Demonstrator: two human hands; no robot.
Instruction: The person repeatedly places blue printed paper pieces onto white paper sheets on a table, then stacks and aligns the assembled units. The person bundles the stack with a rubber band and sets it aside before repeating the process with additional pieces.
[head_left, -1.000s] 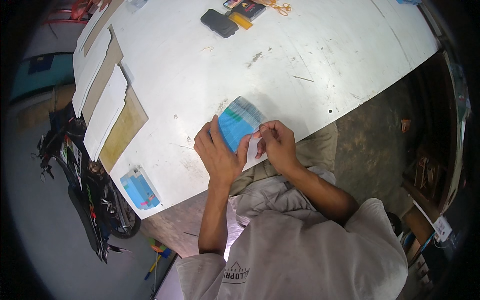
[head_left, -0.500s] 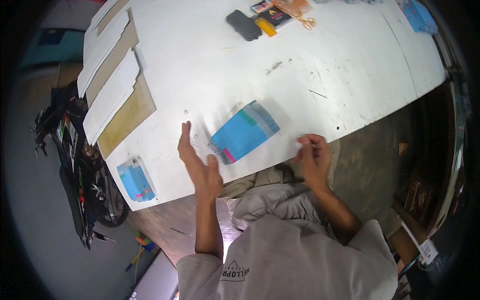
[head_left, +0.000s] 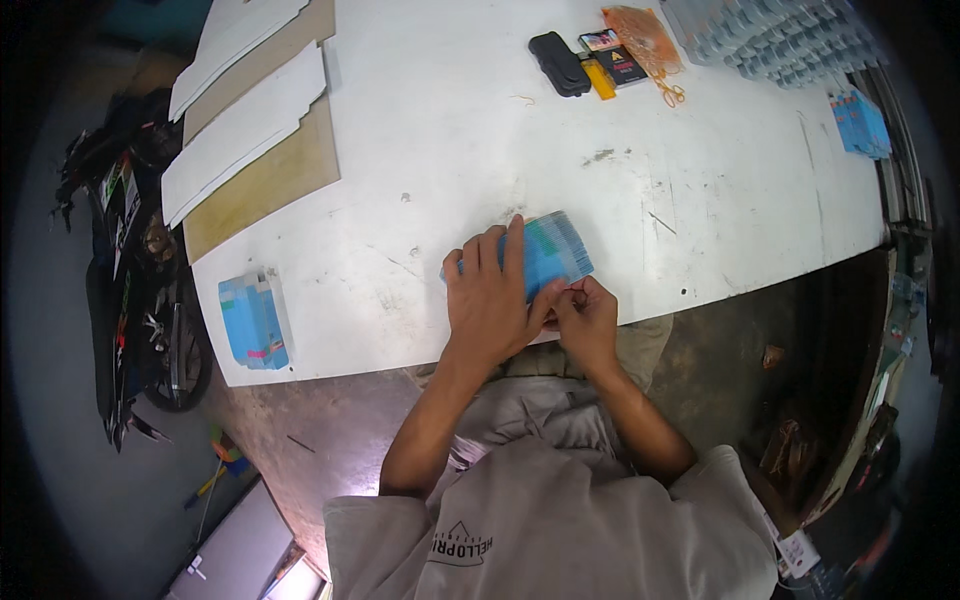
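Note:
A fanned stack of blue cards lies near the front edge of the white table. My left hand spans the stack from above, fingertips along its far side and thumb at the near side, gripping it and covering its left part. At the stack's near right edge, my right hand is closed, thumb and fingers pinched together beside the left thumb. What sits between those fingertips is too small to make out.
Another blue card stack lies at the table's front left corner, with cut boards behind it. A black case, yellow lighter and orange scissors lie far off. Clear plastic pieces and blue packs stand back right.
Both hands have come in to the stack, the left down onto it and the right to its near edge. The view has shifted, showing more of the table's far right.

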